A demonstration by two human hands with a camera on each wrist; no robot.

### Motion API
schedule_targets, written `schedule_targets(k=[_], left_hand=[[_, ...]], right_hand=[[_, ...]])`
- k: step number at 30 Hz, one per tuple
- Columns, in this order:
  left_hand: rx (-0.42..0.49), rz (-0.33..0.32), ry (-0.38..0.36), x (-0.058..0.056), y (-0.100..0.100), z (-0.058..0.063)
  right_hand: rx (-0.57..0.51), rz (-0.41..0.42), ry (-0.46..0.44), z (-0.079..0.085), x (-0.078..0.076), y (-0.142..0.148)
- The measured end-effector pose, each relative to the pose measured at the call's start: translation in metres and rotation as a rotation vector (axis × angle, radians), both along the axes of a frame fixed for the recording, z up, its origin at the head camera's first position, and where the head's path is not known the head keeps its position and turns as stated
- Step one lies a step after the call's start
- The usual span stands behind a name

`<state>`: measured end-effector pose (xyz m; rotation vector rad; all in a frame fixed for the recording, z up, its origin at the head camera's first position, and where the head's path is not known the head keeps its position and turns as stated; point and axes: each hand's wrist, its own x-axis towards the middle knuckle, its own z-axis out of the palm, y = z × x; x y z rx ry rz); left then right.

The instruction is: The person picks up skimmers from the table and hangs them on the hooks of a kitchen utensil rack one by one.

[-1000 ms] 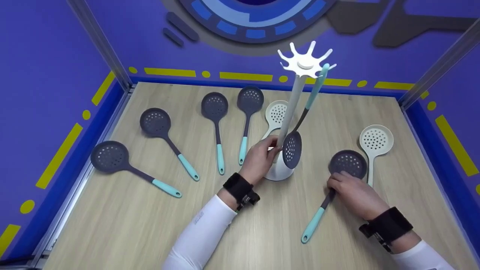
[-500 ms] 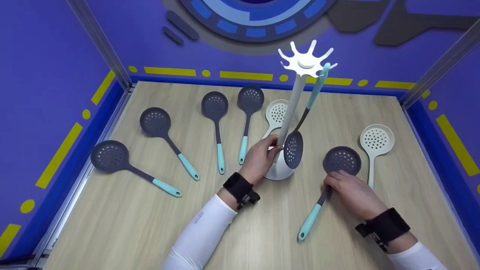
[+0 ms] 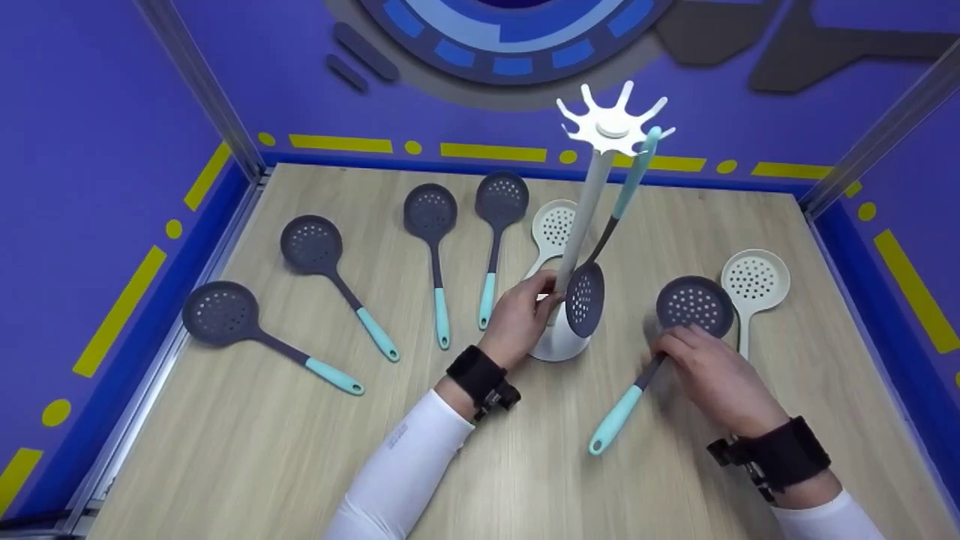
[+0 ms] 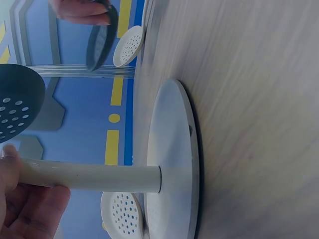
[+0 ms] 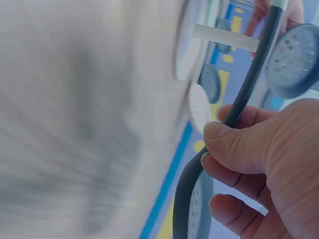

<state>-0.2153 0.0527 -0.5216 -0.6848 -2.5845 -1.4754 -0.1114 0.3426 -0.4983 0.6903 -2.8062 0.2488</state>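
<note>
My left hand (image 3: 521,315) holds the lower pole of a white utensil stand (image 3: 586,210), which stands on a round base and has a crown of prongs on top. From one prong hangs a dark skimmer (image 3: 585,300), its turquoise handle up and its perforated head beside my left fingers. On the right, my right hand (image 3: 720,382) pinches another dark skimmer (image 3: 694,304) by its neck, between thumb and fingers. In the right wrist view this skimmer's dark shaft (image 5: 251,74) is raised off the table. Its turquoise handle points toward the near side.
A white skimmer (image 3: 754,279) lies beside the held one, partly hidden by my right hand. Another white skimmer (image 3: 553,229) lies behind the stand. Several dark skimmers with turquoise handles, such as the leftmost one (image 3: 220,311), lie spread over the left half. Blue panels enclose the wooden table (image 3: 525,465).
My right hand has lifted the dark skimmer off the table; its head has moved away from me and its handle end has swung left and up. The left hand and stand keep their place.
</note>
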Motion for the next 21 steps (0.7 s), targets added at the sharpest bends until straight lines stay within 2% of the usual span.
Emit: schedule_targets(k=[7,12,21], left_hand=[[0.01,-0.011,-0.01,0.0,0.0,0.0],[0.02,-0.021,-0.03,-0.001,-0.001,0.0],[0.007,-0.026,-0.037,-0.002,-0.002,0.001]], right_hand=[[-0.095,-0.017,0.064,0.026,0.001,-0.007],[-0.125,-0.012,0.103,0.041,0.002,-0.012],[-0.201,-0.045,0.173,0.069,-0.005,-0.021]])
